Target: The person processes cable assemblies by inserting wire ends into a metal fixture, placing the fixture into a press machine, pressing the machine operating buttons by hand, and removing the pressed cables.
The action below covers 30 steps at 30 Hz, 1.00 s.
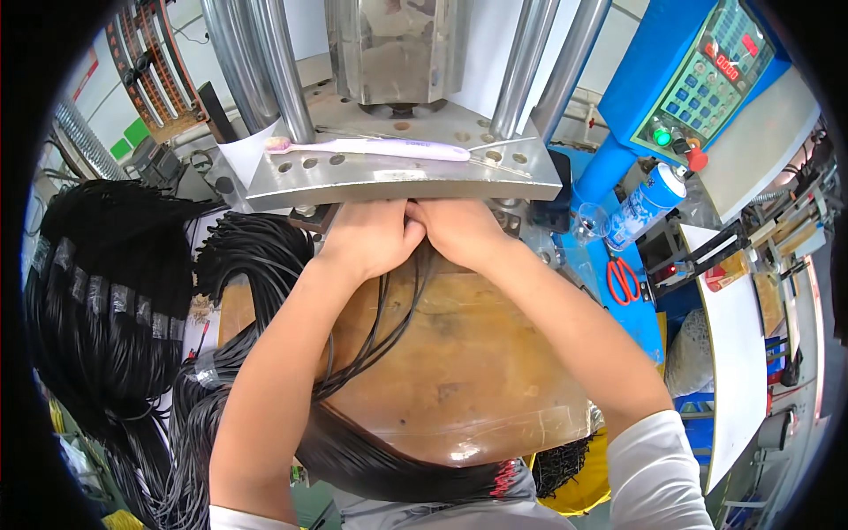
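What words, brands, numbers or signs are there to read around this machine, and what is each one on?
I won't copy wording or numbers, but this is where they stand:
Control panel: lit red digits; its small markings are too small to read.
Blue-and-white spray can: printed lettering; the fine print is too small to read.
Toothbrush: faint handle lettering, too small to read.
Black cables: none I can make out.
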Available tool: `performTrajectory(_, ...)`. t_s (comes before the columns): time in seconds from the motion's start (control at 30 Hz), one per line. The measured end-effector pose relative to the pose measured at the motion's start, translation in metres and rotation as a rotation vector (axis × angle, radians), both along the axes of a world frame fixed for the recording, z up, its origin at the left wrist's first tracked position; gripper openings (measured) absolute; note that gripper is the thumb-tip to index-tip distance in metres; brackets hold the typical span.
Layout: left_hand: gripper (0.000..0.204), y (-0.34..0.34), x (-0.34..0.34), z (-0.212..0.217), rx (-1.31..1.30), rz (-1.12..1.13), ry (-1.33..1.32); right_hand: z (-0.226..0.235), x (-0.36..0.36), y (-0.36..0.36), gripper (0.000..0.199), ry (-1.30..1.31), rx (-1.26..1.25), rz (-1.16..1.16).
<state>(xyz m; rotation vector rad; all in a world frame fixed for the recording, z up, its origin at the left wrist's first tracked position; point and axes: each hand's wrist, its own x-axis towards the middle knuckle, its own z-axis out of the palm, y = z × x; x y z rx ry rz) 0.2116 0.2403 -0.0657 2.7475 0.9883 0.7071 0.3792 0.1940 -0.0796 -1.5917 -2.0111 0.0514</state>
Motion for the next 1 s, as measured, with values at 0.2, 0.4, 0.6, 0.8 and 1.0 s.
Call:
performTrajectory(0.2,0.032,0.012,-0.009,-0.005,-0.009,0.056,-0.116,-0.004,-0.002,0.0,0.032,0.107,-0.041,-0.037)
performTrajectory(0.4,0.029,-0.009,-0.016,-0.016,0.146,0.236,0.002,0.0,-0.017,-0.031,0.028,0.14,-0.002,-0.301)
performTrajectory(0.6,0.025,-0.004,-0.002,-0.004,-0.01,0.254,0.254,-0.005,-0.018,-0.012,0.023,0.16,-0.205,-0.295)
performTrajectory(0.8,0.034,0.002,0.0,0.003,0.002,0.191,0.196,-0.012,-0.013,0.004,0.026,0.233,-0.038,-0.192)
performTrajectory(1.0,0.036,0.009,-0.004,0.007,-0.04,0.163,0.034,0.005,-0.012,-0.007,0.025,0.187,-0.088,-0.221)
